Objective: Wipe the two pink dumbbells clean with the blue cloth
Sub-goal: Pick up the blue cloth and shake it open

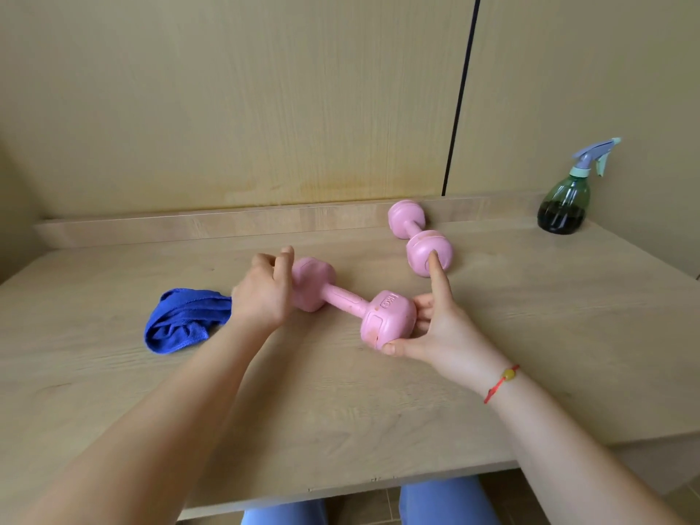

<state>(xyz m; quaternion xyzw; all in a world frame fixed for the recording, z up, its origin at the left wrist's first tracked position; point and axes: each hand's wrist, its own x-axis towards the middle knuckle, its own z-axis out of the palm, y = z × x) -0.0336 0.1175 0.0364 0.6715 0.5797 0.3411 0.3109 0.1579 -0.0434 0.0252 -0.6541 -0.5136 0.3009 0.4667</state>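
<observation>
**Pink dumbbell pinched at one end**

The right hand holds the near dumbbell by its 4 o'clock head, thumb beneath and index finger straight. The left hand sits at the 10 o'clock head, fingers loosely curled, gripping nothing visible. The blue cloth lies at its 9 o'clock, and the far dumbbell at 1 o'clock.

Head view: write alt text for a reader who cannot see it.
A person's right hand grips one end of a pink hex-ended dumbbell lying on a pale wooden table, the left hand at its other end. A crumpled blue cloth lies left; a round-ended pink dumbbell and green spray bottle sit behind.
</observation>
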